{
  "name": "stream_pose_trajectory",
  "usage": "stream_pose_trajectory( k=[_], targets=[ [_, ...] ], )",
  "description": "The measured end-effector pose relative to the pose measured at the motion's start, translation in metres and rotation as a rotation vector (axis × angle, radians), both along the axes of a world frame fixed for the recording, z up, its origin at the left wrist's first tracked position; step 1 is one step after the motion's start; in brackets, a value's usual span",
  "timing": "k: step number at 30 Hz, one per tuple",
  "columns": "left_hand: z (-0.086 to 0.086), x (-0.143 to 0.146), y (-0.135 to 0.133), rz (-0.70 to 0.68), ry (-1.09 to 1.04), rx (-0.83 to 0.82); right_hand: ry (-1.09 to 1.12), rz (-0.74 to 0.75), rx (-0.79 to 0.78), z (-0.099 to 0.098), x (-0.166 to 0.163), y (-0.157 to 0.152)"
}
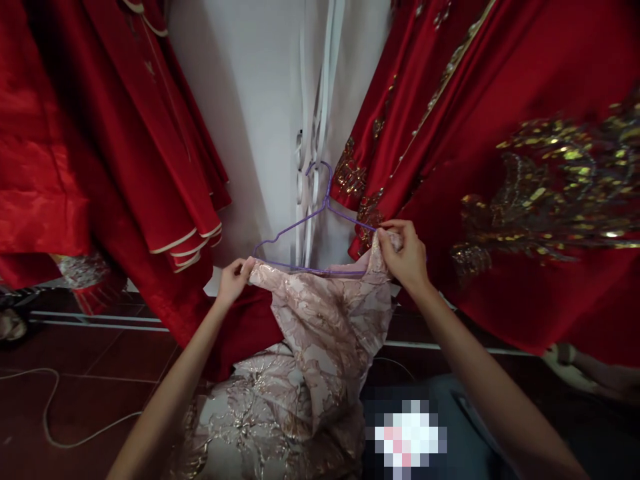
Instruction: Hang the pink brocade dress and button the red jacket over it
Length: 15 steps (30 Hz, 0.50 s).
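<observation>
A pale pink, gold-patterned garment hangs down from a thin purple wire hanger. My left hand is closed on the garment's left top edge, at the hanger's left corner. My right hand is closed on the garment's right top edge and on the hanger's right arm. The hanger's hook points up in front of a white wall. The garment's lower part piles up below, between my forearms.
Red satin garments with cream piping hang at the left. Red garments with gold embroidery hang at the right. White straps dangle down the white wall. A white cord lies on the dark red floor.
</observation>
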State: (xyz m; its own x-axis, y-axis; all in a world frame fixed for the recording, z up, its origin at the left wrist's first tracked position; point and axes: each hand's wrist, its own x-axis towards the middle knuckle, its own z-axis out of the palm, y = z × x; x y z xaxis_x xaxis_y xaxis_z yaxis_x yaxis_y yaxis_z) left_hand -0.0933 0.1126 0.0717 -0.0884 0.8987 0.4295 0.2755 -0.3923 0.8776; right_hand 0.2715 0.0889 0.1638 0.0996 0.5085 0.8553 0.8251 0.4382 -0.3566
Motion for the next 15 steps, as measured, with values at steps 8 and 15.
stream_pose_trajectory(
  k=[8, 15],
  targets=[
    [-0.030, -0.020, 0.012, 0.015, -0.150, -0.080, 0.016, 0.056, 0.000, -0.004, 0.003, 0.006],
    [-0.030, -0.027, 0.012, 0.048, -0.164, -0.067, -0.018, 0.039, 0.000, -0.002, 0.006, 0.006]
  ],
)
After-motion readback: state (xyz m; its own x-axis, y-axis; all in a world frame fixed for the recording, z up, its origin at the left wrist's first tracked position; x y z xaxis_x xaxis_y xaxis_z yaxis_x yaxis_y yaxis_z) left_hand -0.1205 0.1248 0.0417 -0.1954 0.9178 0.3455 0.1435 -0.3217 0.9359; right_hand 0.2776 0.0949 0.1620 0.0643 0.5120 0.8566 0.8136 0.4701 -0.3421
